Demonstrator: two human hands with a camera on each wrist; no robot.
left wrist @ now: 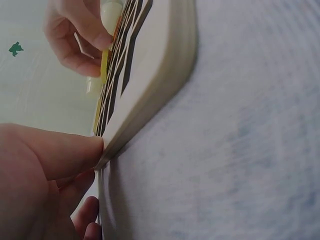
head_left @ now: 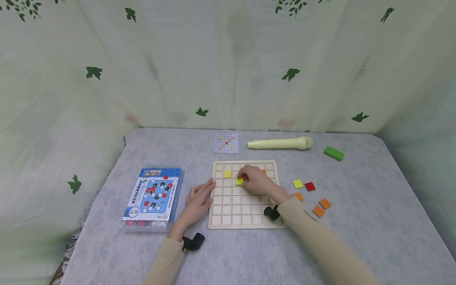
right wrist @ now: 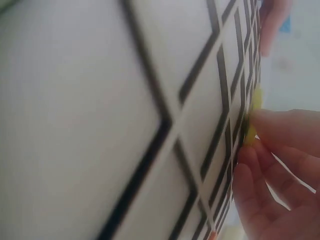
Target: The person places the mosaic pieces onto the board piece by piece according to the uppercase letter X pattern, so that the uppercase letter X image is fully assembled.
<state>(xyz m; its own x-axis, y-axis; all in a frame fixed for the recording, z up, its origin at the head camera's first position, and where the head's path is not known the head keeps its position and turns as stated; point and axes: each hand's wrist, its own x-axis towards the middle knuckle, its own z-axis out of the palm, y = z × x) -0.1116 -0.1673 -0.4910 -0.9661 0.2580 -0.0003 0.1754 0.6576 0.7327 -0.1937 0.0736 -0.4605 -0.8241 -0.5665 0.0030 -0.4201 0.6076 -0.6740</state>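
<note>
A wooden grid board (head_left: 246, 226) lies on the table. My right hand (head_left: 255, 179) pinches a yellow square tile (head_left: 239, 181) between thumb and fingers, low over the grid; in the right wrist view the yellow tile (right wrist: 251, 131) is at the fingertips. My left hand (head_left: 198, 202) lies at the board's left edge with its fingers fairly straight; in the left wrist view the thumb (left wrist: 75, 147) touches that edge. Another yellow tile (head_left: 227, 174) sits in an upper-left cell. An orange tile (head_left: 263, 172) is partly hidden behind the right hand.
Right of the board lie a yellow tile (head_left: 297, 183), a red tile (head_left: 310, 186) and several orange tiles (head_left: 325, 203). A pattern card (head_left: 226, 143), a pale microphone-shaped stick (head_left: 279, 143) and a green block (head_left: 333, 153) are behind it. A boxed molecule kit (head_left: 153, 194) stands left.
</note>
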